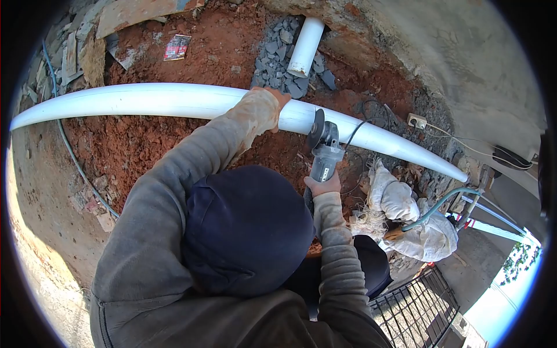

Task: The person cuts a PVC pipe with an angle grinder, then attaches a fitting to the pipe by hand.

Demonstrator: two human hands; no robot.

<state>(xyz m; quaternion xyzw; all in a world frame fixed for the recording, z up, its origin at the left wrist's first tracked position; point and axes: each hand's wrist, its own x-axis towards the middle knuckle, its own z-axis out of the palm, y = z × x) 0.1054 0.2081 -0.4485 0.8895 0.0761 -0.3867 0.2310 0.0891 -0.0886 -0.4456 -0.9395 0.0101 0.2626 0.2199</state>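
Note:
A long white plastic pipe (174, 100) runs across the view above the soil, looking bowed through the wide lens. My left hand (277, 101), in a muddy grey sleeve, is closed over its top near the middle. My right hand (326, 184) is wrapped round the body of an angle grinder (326, 155). The grinder's dark disc (317, 127) stands upright against the pipe, a short way right of my left hand. A dark line crosses the pipe close to the disc. A dark cap (249, 229) fills the lower middle and hides part of my right forearm.
A short white pipe stub (306, 49) sticks out of the wall base over grey rubble (272, 55). White sacks (400, 200) and a metal grate (418, 304) lie at the right. A socket (416, 120) with cords sits by the wall. A blue hose (81, 165) runs along the left.

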